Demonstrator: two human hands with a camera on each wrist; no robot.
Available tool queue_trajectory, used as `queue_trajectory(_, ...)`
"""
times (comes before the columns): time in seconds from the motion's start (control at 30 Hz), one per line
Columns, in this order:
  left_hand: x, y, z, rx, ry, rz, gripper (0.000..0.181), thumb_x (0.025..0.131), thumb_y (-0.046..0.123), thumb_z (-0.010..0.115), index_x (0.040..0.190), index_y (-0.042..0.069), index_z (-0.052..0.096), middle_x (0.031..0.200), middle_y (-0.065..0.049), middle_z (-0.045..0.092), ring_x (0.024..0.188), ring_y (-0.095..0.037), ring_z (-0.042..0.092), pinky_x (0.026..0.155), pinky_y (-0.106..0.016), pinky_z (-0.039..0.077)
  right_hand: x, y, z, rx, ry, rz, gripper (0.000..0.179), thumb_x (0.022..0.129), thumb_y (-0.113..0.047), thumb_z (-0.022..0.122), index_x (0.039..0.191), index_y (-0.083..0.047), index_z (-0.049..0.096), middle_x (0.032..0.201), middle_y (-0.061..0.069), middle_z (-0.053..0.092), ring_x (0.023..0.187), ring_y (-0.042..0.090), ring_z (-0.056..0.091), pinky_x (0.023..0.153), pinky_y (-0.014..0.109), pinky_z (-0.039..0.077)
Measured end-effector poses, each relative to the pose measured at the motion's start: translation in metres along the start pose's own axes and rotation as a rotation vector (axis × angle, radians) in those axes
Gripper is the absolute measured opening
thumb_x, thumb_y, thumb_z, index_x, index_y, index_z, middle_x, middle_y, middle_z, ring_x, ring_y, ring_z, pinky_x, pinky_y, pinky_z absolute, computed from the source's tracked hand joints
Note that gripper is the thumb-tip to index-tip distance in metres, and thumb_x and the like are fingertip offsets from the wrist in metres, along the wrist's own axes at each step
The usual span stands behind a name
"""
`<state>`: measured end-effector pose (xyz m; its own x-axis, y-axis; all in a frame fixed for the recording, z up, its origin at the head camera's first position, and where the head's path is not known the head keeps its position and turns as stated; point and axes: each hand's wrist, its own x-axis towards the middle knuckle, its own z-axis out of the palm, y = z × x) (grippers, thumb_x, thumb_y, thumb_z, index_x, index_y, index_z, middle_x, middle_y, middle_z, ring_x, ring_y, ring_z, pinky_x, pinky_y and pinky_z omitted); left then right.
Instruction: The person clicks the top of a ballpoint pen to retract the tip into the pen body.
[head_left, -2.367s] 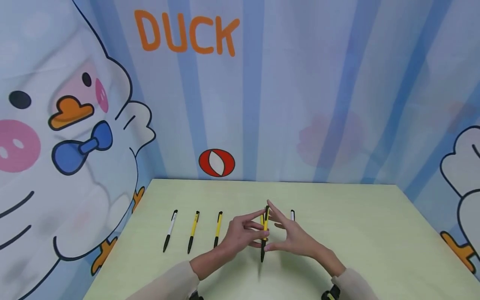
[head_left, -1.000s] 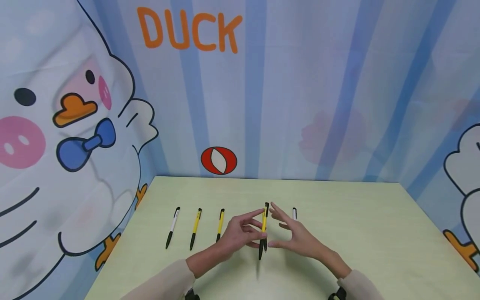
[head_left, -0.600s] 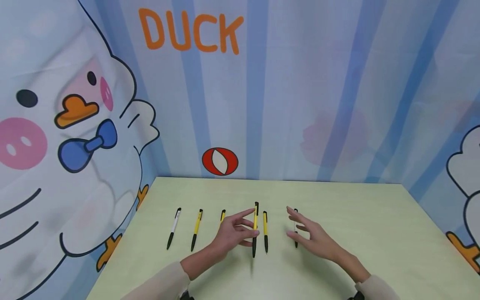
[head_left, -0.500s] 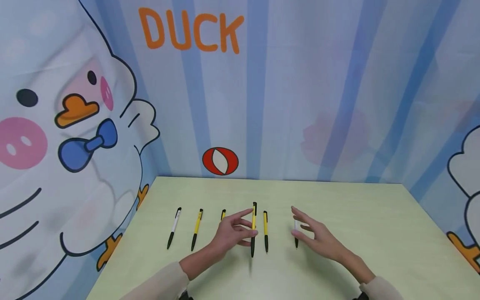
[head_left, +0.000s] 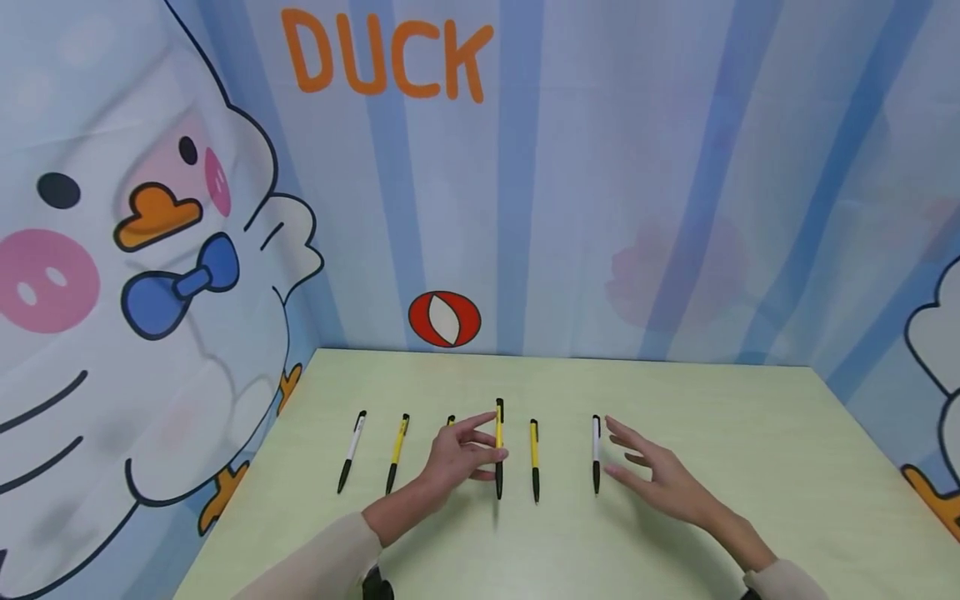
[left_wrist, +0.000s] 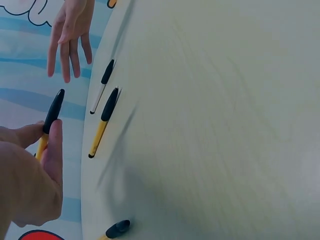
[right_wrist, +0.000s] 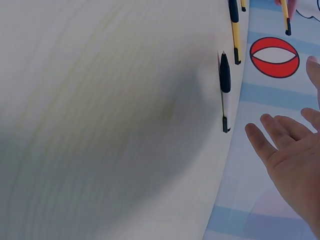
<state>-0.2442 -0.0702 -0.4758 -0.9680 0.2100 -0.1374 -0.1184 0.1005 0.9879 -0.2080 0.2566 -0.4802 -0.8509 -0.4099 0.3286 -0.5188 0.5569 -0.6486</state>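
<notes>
My left hand pinches a yellow pen with a black grip between thumb and fingers. The pen stands nearly upright, tip down, raised over the table with its shadow below; in the left wrist view its black grip rises past the thumb. To its right a similar yellow pen lies on the table. My right hand hovers with spread fingers, holding nothing, just right of a white pen with a black grip. The right wrist view shows its palm and fingers apart from that pen.
On the left lie a white pen and a yellow pen, both slanted. Another yellow pen is mostly hidden behind my left hand. The pale table ends at a duck-printed cloth backdrop.
My right hand, at first close around the held pen, has drawn away to the right, past the white pen. My left hand has shifted slightly left with its pen, uncovering the yellow pen behind.
</notes>
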Motion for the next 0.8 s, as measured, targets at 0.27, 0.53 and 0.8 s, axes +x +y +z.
queue_trajectory(0.27, 0.008, -0.003, -0.002, 0.063, -0.008, -0.018, 0.064, 0.086, 0.005, 0.081, 0.145, 0.012, 0.058, 0.112, -0.018, 0.070, 0.086, -0.013, 0.073, 0.070, -0.036, 0.066, -0.004, 0.009, -0.006, -0.023, 0.013, 0.011, 0.061, 0.102, -0.015, 0.062, 0.157, -0.001, 0.037, 0.154, 0.025, 0.047, 0.131, 0.046, 0.056, 0.099, 0.054, 0.057)
queue_trajectory(0.53, 0.021, -0.013, 0.001, 0.127, -0.016, -0.018, 0.064, 0.085, -0.001, 0.080, 0.144, 0.009, 0.058, 0.102, -0.013, 0.069, 0.077, -0.011, 0.071, 0.068, -0.034, 0.066, -0.009, 0.016, -0.009, -0.030, 0.020, 0.021, 0.058, 0.102, -0.016, 0.063, 0.155, -0.003, 0.041, 0.153, 0.024, 0.050, 0.130, 0.043, 0.058, 0.098, 0.054, 0.057)
queue_trajectory(0.8, 0.031, -0.019, 0.004, 0.297, -0.011, -0.012, 0.065, 0.082, -0.002, 0.081, 0.143, 0.002, 0.059, 0.094, -0.011, 0.067, 0.062, -0.009, 0.068, 0.058, -0.027, 0.063, -0.010, 0.019, -0.009, -0.018, 0.014, 0.030, 0.057, 0.103, -0.015, 0.061, 0.155, -0.001, 0.041, 0.151, 0.026, 0.051, 0.129, 0.046, 0.057, 0.099, 0.054, 0.056)
